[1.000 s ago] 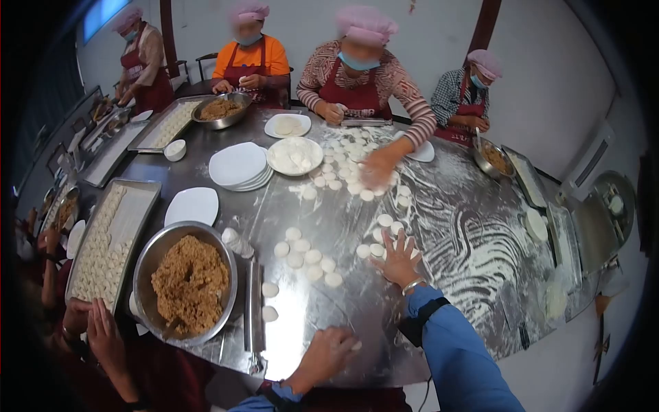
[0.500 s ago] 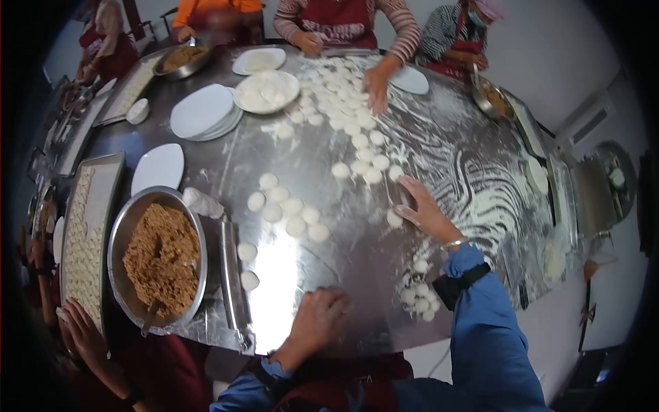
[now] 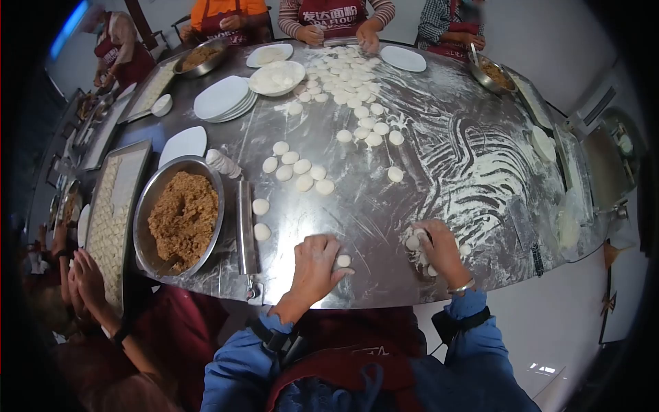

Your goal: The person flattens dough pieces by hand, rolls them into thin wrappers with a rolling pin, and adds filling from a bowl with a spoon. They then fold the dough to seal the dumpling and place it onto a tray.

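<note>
My left hand rests on the steel table near its front edge, fingers bent downward and thumb spread out. A small dough piece lies beside its fingers, by the thumb. To the right, my right hand reaches over a floury cluster of small dough pieces, with thumb and fingers apart around the nearest ones; part of the cluster is hidden under the hand. Pressed dough rounds lie ahead of my left hand, and a single round sits farther forward on the right.
At left stand a steel bowl of brown filling, a metal bar and a tray of shaped dough. Stacked plates, a flour bowl and many rounds lie farther back. Co-workers' hands are at left and across the table.
My right hand has drawn back from the forward dough round to the near cluster. My left hand now has a dough piece beside it. The view has shifted.
</note>
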